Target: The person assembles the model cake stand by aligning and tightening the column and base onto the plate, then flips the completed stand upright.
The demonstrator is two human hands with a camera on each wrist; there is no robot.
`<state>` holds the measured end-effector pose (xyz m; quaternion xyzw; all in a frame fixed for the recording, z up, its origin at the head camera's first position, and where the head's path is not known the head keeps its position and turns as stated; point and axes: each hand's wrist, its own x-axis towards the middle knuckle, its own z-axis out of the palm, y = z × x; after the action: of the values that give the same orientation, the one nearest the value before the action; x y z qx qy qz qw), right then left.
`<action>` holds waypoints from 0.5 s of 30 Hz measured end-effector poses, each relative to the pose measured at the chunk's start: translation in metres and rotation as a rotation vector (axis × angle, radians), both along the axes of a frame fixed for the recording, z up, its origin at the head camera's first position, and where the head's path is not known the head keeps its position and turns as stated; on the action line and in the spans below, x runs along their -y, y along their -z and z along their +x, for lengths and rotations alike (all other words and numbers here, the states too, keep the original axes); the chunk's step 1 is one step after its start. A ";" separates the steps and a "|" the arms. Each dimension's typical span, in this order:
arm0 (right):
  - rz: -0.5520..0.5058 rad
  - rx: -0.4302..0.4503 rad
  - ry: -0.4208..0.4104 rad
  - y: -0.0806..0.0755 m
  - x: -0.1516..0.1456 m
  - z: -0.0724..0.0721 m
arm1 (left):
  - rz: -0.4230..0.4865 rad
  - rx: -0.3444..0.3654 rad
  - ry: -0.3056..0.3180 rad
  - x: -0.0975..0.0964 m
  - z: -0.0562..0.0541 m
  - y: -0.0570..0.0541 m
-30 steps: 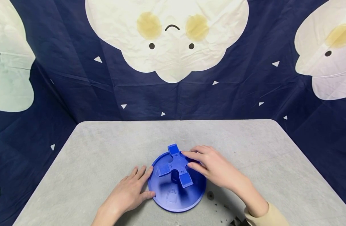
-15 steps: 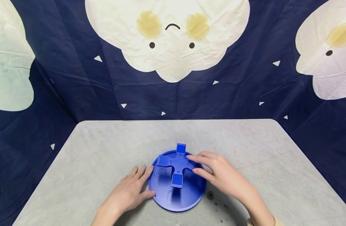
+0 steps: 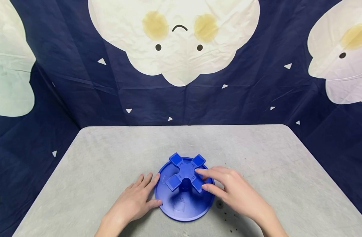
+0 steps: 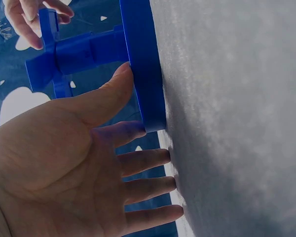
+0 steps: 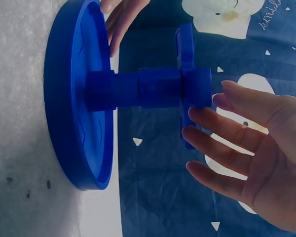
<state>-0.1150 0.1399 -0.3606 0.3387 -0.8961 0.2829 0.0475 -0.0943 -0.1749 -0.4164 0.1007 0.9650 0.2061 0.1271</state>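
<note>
One blue cross above dish

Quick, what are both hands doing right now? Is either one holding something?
Left hand: open, touching the edge of the round blue base.
Right hand: open, fingertips at the blue cross on top, not wrapped round it.

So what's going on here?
A person is turning a blue four-armed cross with the right hand, its index finger and thumb at one arm. Seen from above, the cross has swung clockwise over the last second. It sits atop a blue post on a round blue base, which lies flat on the gray table. The left hand rests against the base's edge.
</note>
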 end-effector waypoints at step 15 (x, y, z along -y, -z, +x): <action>-0.064 -0.115 0.106 0.003 0.005 -0.002 | 0.002 -0.010 -0.001 0.000 0.000 -0.001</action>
<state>-0.1175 0.1349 -0.3641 0.3050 -0.8990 0.2885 0.1248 -0.0941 -0.1745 -0.4152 0.1015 0.9655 0.2065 0.1222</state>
